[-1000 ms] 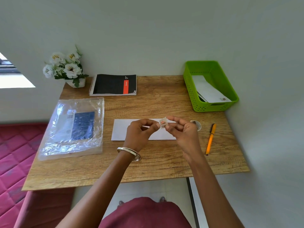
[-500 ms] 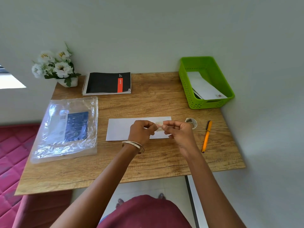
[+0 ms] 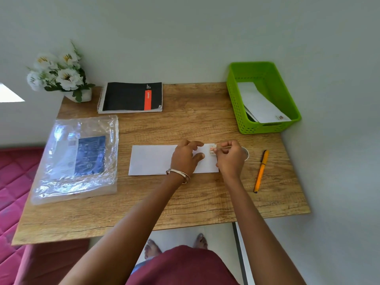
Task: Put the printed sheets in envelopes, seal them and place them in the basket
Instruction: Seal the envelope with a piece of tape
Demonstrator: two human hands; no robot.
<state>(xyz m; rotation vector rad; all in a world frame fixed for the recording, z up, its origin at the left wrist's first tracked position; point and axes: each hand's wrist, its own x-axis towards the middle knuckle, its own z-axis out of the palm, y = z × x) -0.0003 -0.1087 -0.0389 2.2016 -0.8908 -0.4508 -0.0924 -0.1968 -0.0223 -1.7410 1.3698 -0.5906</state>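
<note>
**Stamp going onto envelope, mid-bench**

White envelope (image 3: 152, 160) lies flat on the wooden bench (image 3: 185, 124), long side toward the person, plain face up, no print visible on the exposed part. Small stamp (image 3: 212, 150) with orange/red marking sits at the envelope's top right corner

Left hand (image 3: 185, 159) rests on the envelope right of its centre, fingers spread and mostly straight, fingertips just beside the stamp; grip wide, holds nothing. Metal bangle (image 3: 178, 174) on that wrist. Right hand (image 3: 231, 157) sits over the envelope's right edge, fingers curled, pinching at the stamp's right edge; grip narrow, on the stamp. Can't tell if the stamp is fully stuck down

Green basket (image 3: 242, 112) behind and right of the envelope, at the bench's far right corner: holds white envelopes lying slanted, the top one with a small mark at its near corner

Clear plastic bag (image 3: 76, 159) left of the envelope, holds a blue printed pack. Orange pen (image 3: 261, 170) right of the envelope. Small round roll (image 3: 246, 153) just right of the right hand, mostly hidden. Black spiral notebook (image 3: 131, 96) behind the envelope, white flowers in a pot (image 3: 59, 74) behind and left of it
</note>
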